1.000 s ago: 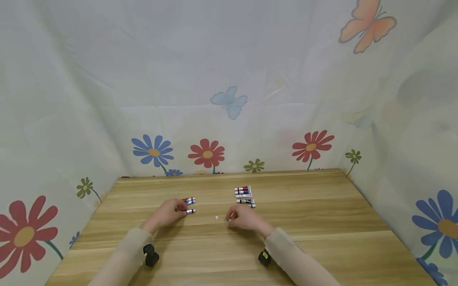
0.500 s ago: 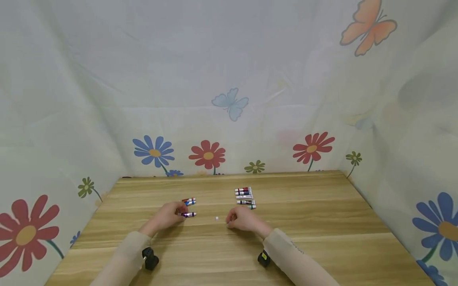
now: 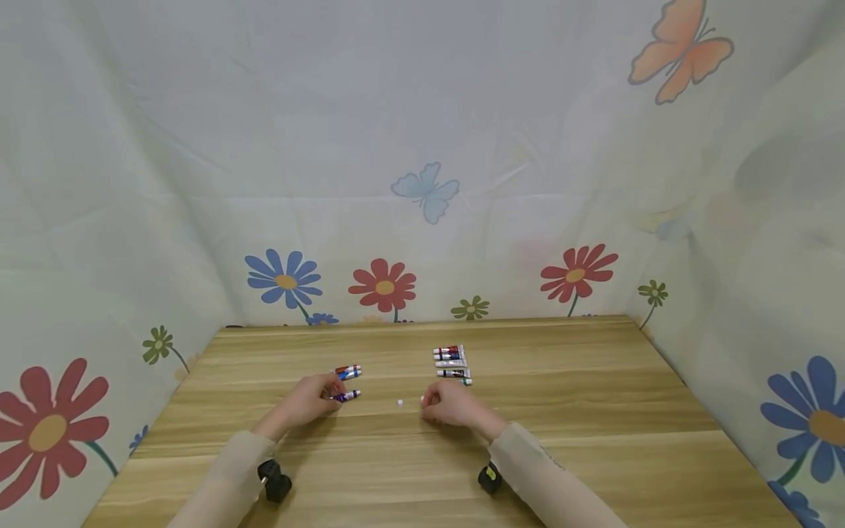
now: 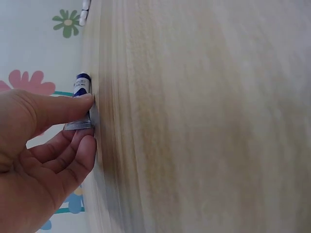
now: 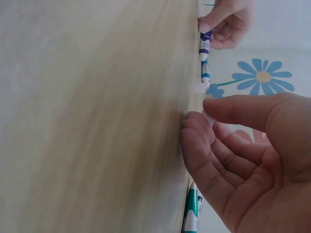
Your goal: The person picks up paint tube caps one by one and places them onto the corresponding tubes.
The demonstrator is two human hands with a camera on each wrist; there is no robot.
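My left hand (image 3: 309, 400) pinches a small paint tube with a purple band (image 3: 350, 396) between thumb and fingers, low over the table. In the left wrist view the tube's crimped tail (image 4: 78, 125) points back toward the fingers and its narrow end away from them. My right hand (image 3: 457, 403) pinches a tiny white cap (image 5: 208, 119) between thumb and fingertips. Another small white cap (image 3: 399, 402) lies on the table between the two hands. Just beyond my left hand lie an orange-red tube (image 3: 347, 368) and a blue tube (image 3: 350, 374).
Beyond my right hand lie several paint tubes in a loose stack of rows: red (image 3: 449, 350), dark blue, white (image 3: 452, 364), black (image 3: 453, 374) and green (image 5: 191, 208). The wooden table (image 3: 396, 469) ends at a printed cloth backdrop (image 3: 422, 249) with flowers.
My left hand has drawn the purple-banded tube slightly nearer and to the left, its narrow end now tipped a little. My right hand has shifted slightly right, the cap still in its fingers.
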